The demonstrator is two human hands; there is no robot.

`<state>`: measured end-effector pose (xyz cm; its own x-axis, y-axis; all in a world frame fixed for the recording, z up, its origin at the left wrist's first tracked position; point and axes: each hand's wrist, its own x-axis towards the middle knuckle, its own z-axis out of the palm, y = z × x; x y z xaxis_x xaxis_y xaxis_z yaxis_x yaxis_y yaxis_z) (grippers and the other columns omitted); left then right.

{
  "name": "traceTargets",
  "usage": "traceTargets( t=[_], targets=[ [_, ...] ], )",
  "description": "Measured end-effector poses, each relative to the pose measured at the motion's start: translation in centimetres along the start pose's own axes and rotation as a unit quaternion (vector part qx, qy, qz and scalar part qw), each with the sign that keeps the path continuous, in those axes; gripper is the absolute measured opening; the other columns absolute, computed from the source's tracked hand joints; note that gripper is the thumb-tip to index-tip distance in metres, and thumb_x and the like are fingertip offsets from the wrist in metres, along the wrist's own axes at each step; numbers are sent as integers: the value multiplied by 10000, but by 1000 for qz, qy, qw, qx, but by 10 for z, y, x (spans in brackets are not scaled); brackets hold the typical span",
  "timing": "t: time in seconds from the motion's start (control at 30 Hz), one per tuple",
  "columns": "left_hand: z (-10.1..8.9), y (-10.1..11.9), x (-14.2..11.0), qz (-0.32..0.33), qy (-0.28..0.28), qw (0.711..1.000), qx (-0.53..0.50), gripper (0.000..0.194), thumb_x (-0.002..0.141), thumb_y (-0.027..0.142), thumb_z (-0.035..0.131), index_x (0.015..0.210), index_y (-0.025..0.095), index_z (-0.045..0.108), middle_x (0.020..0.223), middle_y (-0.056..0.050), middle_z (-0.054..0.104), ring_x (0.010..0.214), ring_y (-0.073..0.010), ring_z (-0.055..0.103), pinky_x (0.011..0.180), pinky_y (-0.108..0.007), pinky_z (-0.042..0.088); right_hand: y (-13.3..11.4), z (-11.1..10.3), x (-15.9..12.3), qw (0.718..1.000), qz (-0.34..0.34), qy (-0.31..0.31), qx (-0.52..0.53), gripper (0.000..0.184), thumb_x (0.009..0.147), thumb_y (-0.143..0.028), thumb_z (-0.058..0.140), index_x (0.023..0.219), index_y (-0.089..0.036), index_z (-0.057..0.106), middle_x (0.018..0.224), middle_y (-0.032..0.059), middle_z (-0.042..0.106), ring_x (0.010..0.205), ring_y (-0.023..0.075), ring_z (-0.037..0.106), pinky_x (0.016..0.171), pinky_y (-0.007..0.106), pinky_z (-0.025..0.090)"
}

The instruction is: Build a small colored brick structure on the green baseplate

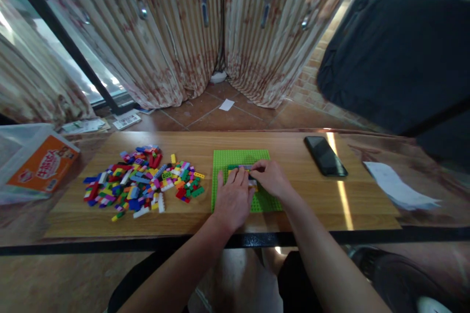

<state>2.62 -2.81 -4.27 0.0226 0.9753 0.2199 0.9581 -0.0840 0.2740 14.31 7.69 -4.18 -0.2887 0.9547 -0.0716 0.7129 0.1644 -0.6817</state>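
A bright green studded baseplate (223, 158) lies on the wooden board in front of me. Bricks in green, grey and yellow, a toy brick build (232, 167), sit near its middle, mostly covered by my hands. My left hand (235, 195) rests flat over the baseplate, fingers stretched out and their tips touching the build. From the right, my right hand (270, 176) reaches in with thumb and forefinger pinched at the build's right side. Whatever is between those fingertips is too small and hidden to name.
Left of the baseplate spreads a heap of loose toy bricks (134, 181) in many colours. A black smartphone (325, 155) and white paper (398, 183) lie to the right. At far left stands a clear plastic bin (22, 139) with an orange label. The board's dark front edge (264, 240) runs before me.
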Motion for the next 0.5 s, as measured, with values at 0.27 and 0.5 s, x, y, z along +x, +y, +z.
traceTargets(
  t=[0.27, 0.5],
  targets=[
    [7, -4, -5, -4, -6, 1000, -25, 458, 963, 318, 457, 1395, 169, 480, 1490, -140, 471, 1371, -303, 433, 1143, -652, 229, 15, -6, 6, 996, -14, -13, 89, 190, 753, -308, 610, 793, -170, 732, 763, 41, 739, 716, 165, 651, 684, 276, 477],
    [-8, -17, -1, -31, 14, 992, -124, 541, 941, 297, 478, 1450, 147, 372, 1478, -162, 473, 1367, -290, 429, 1136, -587, 309, 16, -9, 6, 995, -23, 3, 98, 270, 754, -380, 569, 778, -166, 731, 687, 33, 710, 623, 159, 610, 589, 270, 429]
  ],
)
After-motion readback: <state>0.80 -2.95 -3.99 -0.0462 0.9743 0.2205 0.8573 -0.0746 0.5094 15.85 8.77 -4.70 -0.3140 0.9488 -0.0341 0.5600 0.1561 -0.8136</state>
